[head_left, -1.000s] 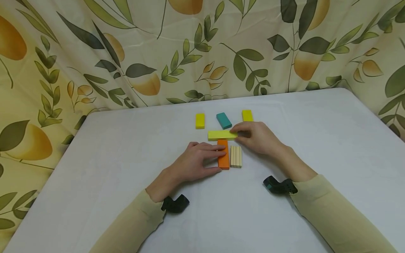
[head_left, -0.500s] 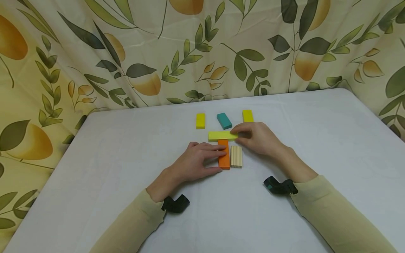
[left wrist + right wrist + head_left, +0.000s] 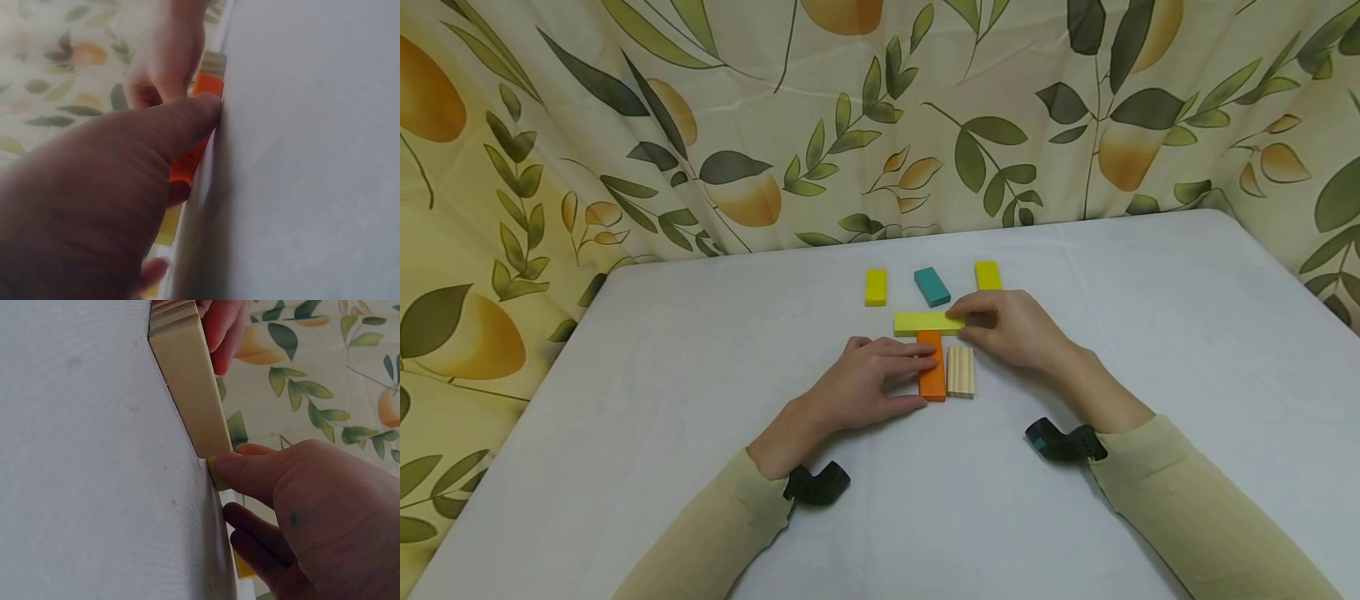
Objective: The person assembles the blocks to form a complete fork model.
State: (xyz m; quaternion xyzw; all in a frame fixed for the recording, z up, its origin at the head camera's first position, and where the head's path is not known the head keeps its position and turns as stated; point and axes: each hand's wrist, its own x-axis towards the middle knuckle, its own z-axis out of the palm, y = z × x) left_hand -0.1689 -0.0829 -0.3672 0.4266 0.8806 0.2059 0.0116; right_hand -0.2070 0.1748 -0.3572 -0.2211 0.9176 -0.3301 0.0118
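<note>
Orange block gripped by left hand; lime block, nearer far edge of worktop, pinched by right hand.

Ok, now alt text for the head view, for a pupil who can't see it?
A person's left hand touches an orange block; the right hand pinches one end of a lime-yellow block lying crosswise beyond it. A pale wooden block lies right of the orange one. Farther back on the white table, a teal block lies between two yellow blocks.
</note>
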